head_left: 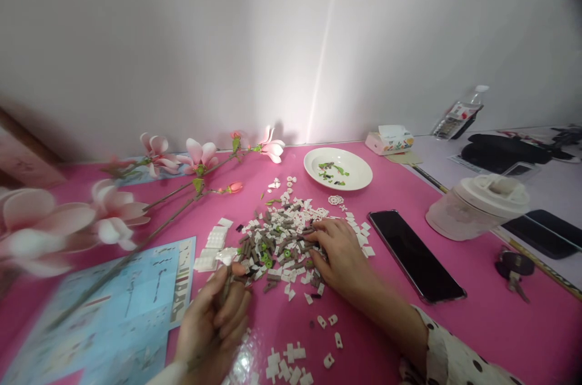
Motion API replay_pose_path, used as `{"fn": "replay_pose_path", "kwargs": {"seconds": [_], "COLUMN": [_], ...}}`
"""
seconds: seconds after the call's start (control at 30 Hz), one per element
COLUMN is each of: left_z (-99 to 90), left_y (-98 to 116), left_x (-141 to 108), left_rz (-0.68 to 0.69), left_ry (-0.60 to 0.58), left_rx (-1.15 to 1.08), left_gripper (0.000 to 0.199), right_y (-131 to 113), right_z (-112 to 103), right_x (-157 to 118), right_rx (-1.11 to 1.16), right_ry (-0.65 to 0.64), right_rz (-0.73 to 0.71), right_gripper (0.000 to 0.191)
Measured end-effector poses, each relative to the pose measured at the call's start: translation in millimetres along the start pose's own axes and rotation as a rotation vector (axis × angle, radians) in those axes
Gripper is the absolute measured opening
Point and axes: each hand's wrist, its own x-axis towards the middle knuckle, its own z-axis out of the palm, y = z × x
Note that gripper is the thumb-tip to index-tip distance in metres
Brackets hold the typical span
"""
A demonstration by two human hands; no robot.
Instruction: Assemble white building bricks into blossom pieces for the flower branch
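Note:
My left hand [216, 312] is closed around a small grey-brown building-block stem with a white tip [226, 256] at its top. My fingers cover most of the stem. A loose pile of small building blocks [291, 230], mostly white and grey-brown with a few bright green ones, lies between my hands. My right hand [339, 251] rests on the pile's right side, its fingers stretched out and touching pieces. Close to my left hand are white studded plates [213, 245]. Nearer to me lie several white flat pieces [286, 364] and a few small white pieces with holes [338, 340].
Left are pink-white magnolia flowers [200, 154] on long stems, over a light-blue instruction sheet [131, 294]. A white plate [313, 176] holds green bits at the back. A black phone [416, 254], lidded container [459, 215], tissue pack [390, 141] and water bottle [461, 115] stand or lie right.

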Motion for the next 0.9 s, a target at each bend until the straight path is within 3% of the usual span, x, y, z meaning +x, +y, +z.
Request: {"fn": "replay_pose_path", "kwargs": {"seconds": [0.5, 0.9], "left_z": [-7.5, 0.4], "left_y": [0.0, -0.1], "left_x": [-0.5, -2.0], "left_rz": [-0.006, 0.011], "left_ry": [-0.109, -0.051], "left_rx": [0.011, 0.03], "left_gripper": [0.025, 0.022], "right_y": [2.2, -0.2], "right_z": [2.0, 1.0], "right_x": [-0.2, -0.2], "right_rx": [0.028, 0.035], "right_ry": [0.014, 0.011], "right_rz": [0.0, -0.006], "right_gripper": [0.007, 0.012]}}
